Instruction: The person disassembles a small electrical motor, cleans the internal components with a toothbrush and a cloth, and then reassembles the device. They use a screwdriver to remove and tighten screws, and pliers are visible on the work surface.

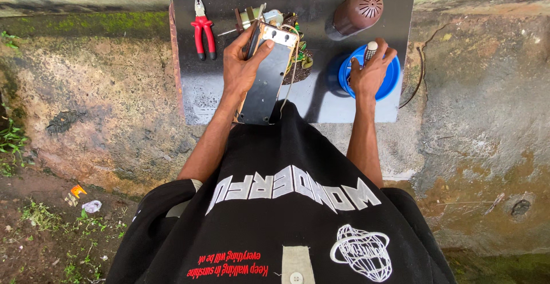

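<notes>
My left hand (240,66) grips a long black metal casing (266,83) with a tan wooden edge, holding it tilted over a dark board (309,9). Wires and small electrical parts (298,49) hang out of its far end. My right hand (371,72) is closed on a screwdriver with a pale ribbed handle (371,49), resting on the rim of a blue plastic bowl (392,77).
Red-handled pliers (201,29) lie on the board at the left. A brown perforated dome-shaped cover (356,12) sits at the board's far right. The board rests on a rough, mossy concrete ledge (103,89). Dirt ground with litter lies at lower left.
</notes>
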